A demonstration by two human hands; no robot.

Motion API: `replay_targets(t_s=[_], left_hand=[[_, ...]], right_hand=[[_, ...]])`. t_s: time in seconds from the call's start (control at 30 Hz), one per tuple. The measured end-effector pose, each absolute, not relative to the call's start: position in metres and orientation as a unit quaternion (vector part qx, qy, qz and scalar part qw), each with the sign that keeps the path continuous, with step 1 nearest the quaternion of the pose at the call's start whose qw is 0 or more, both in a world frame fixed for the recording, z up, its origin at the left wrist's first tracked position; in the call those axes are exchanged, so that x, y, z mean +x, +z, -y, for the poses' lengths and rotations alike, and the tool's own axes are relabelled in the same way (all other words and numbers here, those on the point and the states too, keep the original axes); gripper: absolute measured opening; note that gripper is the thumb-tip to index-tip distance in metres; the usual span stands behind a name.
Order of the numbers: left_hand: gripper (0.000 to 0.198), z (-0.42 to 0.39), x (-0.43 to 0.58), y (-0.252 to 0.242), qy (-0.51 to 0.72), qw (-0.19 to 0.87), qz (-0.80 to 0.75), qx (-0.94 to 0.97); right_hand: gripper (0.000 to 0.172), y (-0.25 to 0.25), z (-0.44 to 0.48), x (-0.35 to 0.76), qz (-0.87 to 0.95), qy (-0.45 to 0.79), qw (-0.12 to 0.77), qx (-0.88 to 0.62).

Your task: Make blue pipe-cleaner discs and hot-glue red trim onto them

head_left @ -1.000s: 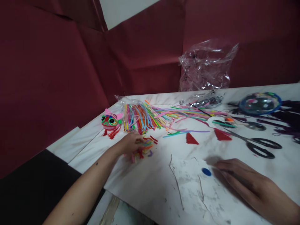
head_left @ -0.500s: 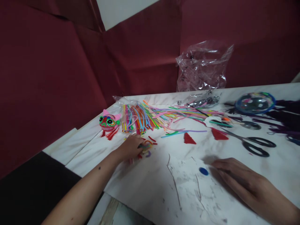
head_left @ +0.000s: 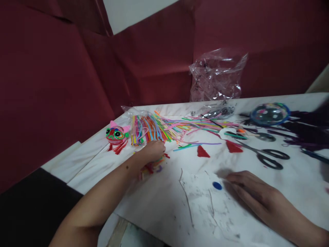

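My left hand [head_left: 152, 152] reaches out over a small heap of short colourful strip pieces [head_left: 154, 166] on the white table [head_left: 159, 202]. Its fingers are curled down onto the pieces; what they pinch is hidden. Just beyond it lies a clear bag of long colourful strips [head_left: 149, 129]. My right hand [head_left: 250, 190] lies flat, fingers stretched, on the table beside a blue dot [head_left: 217, 185] on a torn white paper [head_left: 203, 199].
A red and green cat-face craft [head_left: 116, 135] sits at the table's left corner. Two red triangles [head_left: 203, 152] and black scissors [head_left: 269, 158] lie in the middle right. A crumpled clear bag [head_left: 217, 77], a round clear lid [head_left: 269, 114] and dark purple strands [head_left: 308, 132] are further back.
My left hand has moved a little forward over the short pieces and gathered them under its fingers. The view has swung slightly right. My right hand stays flat.
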State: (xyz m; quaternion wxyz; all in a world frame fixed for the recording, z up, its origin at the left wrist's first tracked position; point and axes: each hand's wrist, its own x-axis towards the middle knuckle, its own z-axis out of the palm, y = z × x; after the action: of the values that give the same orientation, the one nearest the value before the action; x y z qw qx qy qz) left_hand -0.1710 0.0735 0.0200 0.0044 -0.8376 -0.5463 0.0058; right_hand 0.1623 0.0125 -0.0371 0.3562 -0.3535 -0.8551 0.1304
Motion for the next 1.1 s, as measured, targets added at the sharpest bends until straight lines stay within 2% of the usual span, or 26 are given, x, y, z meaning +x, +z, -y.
replay_targets(t_s=[0.17, 0.43, 0.53, 0.63, 0.77, 0.93, 1.1], left_hand=[[0.009, -0.082, -0.164, 0.017, -0.027, -0.009, 0.551, -0.834], [0.017, -0.069, -0.165, 0.035, -0.229, -0.070, 0.610, -0.755], [0.017, -0.051, -0.141, 0.033, -0.289, -0.165, 0.594, -0.732], [0.020, -0.027, -0.109, 0.027, -0.404, -0.410, 0.528, -0.624], [0.031, -0.003, -0.074, 0.015, -0.442, -0.583, 0.457, -0.506], [0.035, 0.007, -0.047, 0.005, -0.447, -0.642, 0.423, -0.457], [0.027, 0.010, -0.035, 0.001, -0.431, -0.635, 0.421, -0.484]], right_hand=[[0.018, -0.031, -0.012, 0.162, 0.850, 0.135, 0.370, -0.348], [0.022, -0.027, -0.012, 0.161, 0.847, 0.147, 0.401, -0.318], [0.022, -0.027, -0.013, 0.162, 0.843, 0.154, 0.406, -0.316], [0.021, -0.022, -0.010, 0.162, 0.828, 0.174, 0.419, -0.330], [0.019, -0.006, -0.001, 0.150, 0.785, 0.287, 0.409, -0.368], [0.018, 0.003, 0.007, 0.123, 0.688, 0.479, 0.408, -0.362], [0.027, -0.010, 0.005, 0.109, 0.571, 0.568, 0.466, -0.367]])
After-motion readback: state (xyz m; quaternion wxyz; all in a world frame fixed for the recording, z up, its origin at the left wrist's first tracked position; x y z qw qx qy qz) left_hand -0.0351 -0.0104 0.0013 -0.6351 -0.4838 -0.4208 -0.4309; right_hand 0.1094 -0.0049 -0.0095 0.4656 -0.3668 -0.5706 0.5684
